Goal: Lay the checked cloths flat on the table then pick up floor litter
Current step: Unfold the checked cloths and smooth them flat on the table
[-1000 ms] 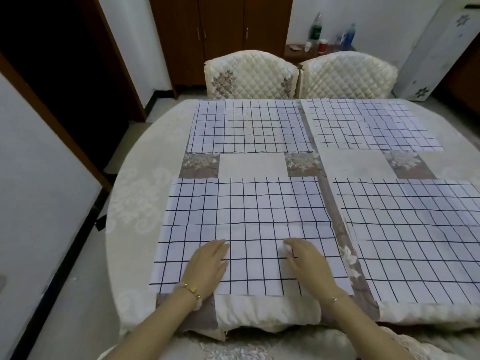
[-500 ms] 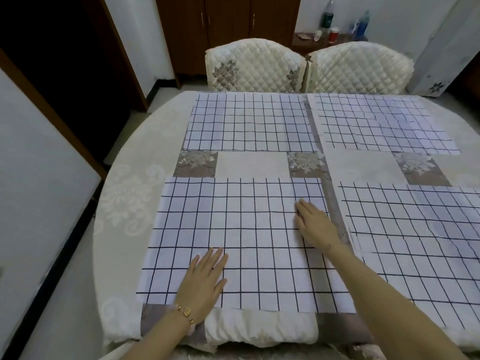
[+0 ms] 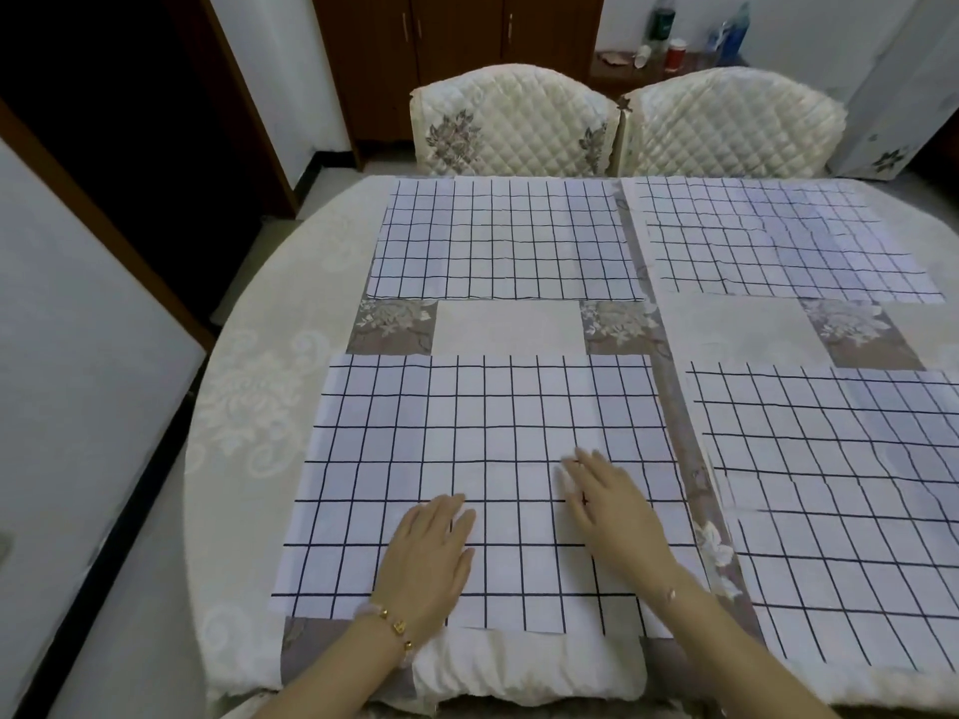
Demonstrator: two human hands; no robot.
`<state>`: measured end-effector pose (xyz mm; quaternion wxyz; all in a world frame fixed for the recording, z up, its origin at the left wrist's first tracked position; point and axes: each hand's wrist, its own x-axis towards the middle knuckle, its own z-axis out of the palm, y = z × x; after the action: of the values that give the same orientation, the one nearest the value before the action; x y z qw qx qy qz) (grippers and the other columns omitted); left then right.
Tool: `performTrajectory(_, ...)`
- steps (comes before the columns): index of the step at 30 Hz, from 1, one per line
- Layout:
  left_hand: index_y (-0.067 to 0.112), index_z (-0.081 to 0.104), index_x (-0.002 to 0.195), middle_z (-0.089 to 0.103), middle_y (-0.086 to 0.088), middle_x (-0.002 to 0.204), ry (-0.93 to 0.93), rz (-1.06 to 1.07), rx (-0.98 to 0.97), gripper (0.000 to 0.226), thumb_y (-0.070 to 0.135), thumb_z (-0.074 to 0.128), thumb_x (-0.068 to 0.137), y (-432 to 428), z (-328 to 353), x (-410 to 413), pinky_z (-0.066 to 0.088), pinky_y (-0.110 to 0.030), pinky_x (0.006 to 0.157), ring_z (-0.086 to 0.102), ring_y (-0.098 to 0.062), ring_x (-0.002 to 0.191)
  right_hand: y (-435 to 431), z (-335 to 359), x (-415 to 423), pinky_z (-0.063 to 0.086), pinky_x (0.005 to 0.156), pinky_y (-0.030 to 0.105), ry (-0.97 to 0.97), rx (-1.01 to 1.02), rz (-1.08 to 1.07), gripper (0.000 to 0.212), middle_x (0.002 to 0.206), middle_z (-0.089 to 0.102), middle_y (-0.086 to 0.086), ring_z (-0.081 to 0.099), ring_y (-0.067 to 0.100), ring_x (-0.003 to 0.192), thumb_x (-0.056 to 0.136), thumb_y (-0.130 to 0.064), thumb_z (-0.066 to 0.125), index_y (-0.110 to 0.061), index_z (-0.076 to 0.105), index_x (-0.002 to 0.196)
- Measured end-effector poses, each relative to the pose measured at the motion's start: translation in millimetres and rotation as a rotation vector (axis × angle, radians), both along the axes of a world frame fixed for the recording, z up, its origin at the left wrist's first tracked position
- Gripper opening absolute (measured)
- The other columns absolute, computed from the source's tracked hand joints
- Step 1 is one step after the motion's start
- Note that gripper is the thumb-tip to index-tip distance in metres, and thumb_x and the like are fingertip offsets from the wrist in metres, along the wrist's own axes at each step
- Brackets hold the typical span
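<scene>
Several white cloths with a dark check lie spread on the round table (image 3: 249, 407). The near left cloth (image 3: 467, 433) is under both my hands. My left hand (image 3: 428, 552) lies flat on its near part, fingers straight, a gold bracelet at the wrist. My right hand (image 3: 610, 505) rests flat beside it, a little farther in, fingers straight. Another cloth lies at the near right (image 3: 840, 485), one at the far left (image 3: 503, 241) and one at the far right (image 3: 778, 241). No floor litter shows in this view.
Two quilted cream chairs, the left chair (image 3: 511, 121) and the right chair (image 3: 731, 127), stand at the table's far side. Behind them are a brown cabinet (image 3: 456, 33) and a low shelf with bottles (image 3: 726, 28) and cups. A grey floor strip (image 3: 119, 589) and a white wall panel lie to the left.
My right hand has slid back from the cloth's middle right toward me and now lies close to my left hand. The left hand has stayed on the cloth's near part.
</scene>
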<state>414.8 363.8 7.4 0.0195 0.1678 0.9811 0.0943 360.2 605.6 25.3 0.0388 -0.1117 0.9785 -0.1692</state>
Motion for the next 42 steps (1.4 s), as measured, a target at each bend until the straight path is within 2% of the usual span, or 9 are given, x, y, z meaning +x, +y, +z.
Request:
performTrajectory(4, 0.024, 0.059, 0.122, 0.059, 0.005, 0.130, 0.020, -0.185, -0.037, 0.042, 0.035, 0.038, 0.087, 19, -2, -14, 0.031, -0.035, 0.104, 0.056, -0.016, 0.120, -8, -3, 36, 0.054, 0.084, 0.040, -0.002, 0.068, 0.006, 0.045, 0.121, 0.067, 0.007, 0.065, 0.029, 0.109, 0.084, -0.029, 0.036, -0.013, 0.068, 0.112)
performTrajectory(9, 0.031, 0.055, 0.124, 0.057, 0.007, 0.132, 0.005, -0.270, -0.117, 0.040, 0.034, 0.035, 0.090, -2, -1, -56, 0.049, -0.040, 0.097, 0.056, -0.014, 0.120, 0, -14, 39, 0.052, 0.089, 0.042, 0.039, 0.067, 0.025, 0.048, 0.128, 0.062, 0.005, 0.060, 0.028, 0.116, 0.083, -0.027, 0.037, -0.013, 0.064, 0.121)
performTrajectory(13, 0.020, 0.060, 0.119, 0.063, -0.002, 0.124, -0.041, -0.077, -0.173, 0.043, 0.029, 0.033, 0.087, -44, 11, -110, 0.054, -0.037, 0.084, 0.063, -0.021, 0.109, -1, -20, 40, 0.052, 0.090, 0.044, 0.045, 0.034, 0.030, 0.048, 0.130, 0.060, 0.006, 0.059, 0.030, 0.118, 0.082, -0.021, 0.037, -0.013, 0.061, 0.123)
performTrajectory(18, 0.016, 0.030, 0.145, 0.026, -0.003, 0.154, -0.131, 0.205, -0.078, 0.047, 0.029, 0.030, 0.099, -98, 13, -141, 0.027, -0.039, 0.113, 0.026, -0.020, 0.141, -2, -25, 43, 0.045, 0.098, 0.044, 0.060, -0.008, -0.001, 0.050, 0.136, 0.055, 0.003, 0.052, 0.026, 0.125, 0.083, -0.022, 0.036, -0.015, 0.057, 0.128)
performTrajectory(27, 0.019, 0.014, 0.149, 0.008, -0.002, 0.159, -0.279, 0.248, -0.123, 0.057, 0.039, 0.030, 0.098, -96, 13, -144, 0.017, -0.043, 0.117, 0.010, -0.021, 0.145, -3, -20, 45, 0.041, 0.100, 0.040, 0.021, 0.024, -0.017, 0.050, 0.136, 0.055, 0.002, 0.053, 0.024, 0.125, 0.084, -0.025, 0.036, -0.017, 0.056, 0.129)
performTrajectory(31, 0.018, 0.011, 0.150, 0.004, -0.002, 0.159, -0.344, 0.212, -0.157, 0.059, 0.040, 0.030, 0.098, -99, 20, -151, 0.017, -0.040, 0.117, 0.008, -0.019, 0.146, -2, -19, 45, 0.029, 0.111, 0.040, -0.045, -0.028, -0.021, 0.055, 0.146, 0.043, -0.001, 0.037, 0.021, 0.137, 0.087, -0.030, 0.027, -0.019, 0.048, 0.137)
performTrajectory(36, 0.015, 0.020, 0.148, 0.019, -0.005, 0.157, -0.316, 0.211, -0.086, 0.058, 0.033, 0.038, 0.096, -97, 35, -148, 0.023, -0.037, 0.115, 0.024, -0.021, 0.142, -1, 5, 36, 0.023, 0.117, 0.034, -0.244, -0.129, -0.049, 0.047, 0.152, 0.033, -0.004, 0.025, 0.015, 0.143, 0.096, -0.018, 0.040, -0.022, 0.037, 0.143)
performTrajectory(38, 0.013, 0.029, 0.145, 0.031, -0.008, 0.152, -0.254, 0.190, -0.002, 0.054, 0.024, 0.043, 0.094, -88, 46, -138, 0.029, -0.033, 0.110, 0.035, -0.024, 0.136, 1, 24, 37, 0.029, 0.110, 0.024, -0.311, -0.201, -0.131, 0.046, 0.147, 0.041, -0.005, 0.036, 0.013, 0.136, 0.097, -0.019, 0.042, -0.024, 0.038, 0.143)
performTrajectory(42, 0.014, 0.050, 0.131, 0.056, -0.007, 0.133, -0.293, 0.211, 0.235, 0.037, 0.022, 0.047, 0.094, -68, 71, -108, 0.044, -0.034, 0.099, 0.054, -0.023, 0.118, 12, 65, 51, 0.045, 0.095, 0.022, -0.296, -0.343, -0.305, 0.033, 0.123, 0.063, -0.006, 0.057, 0.008, 0.111, 0.096, -0.023, 0.047, -0.025, 0.054, 0.128)
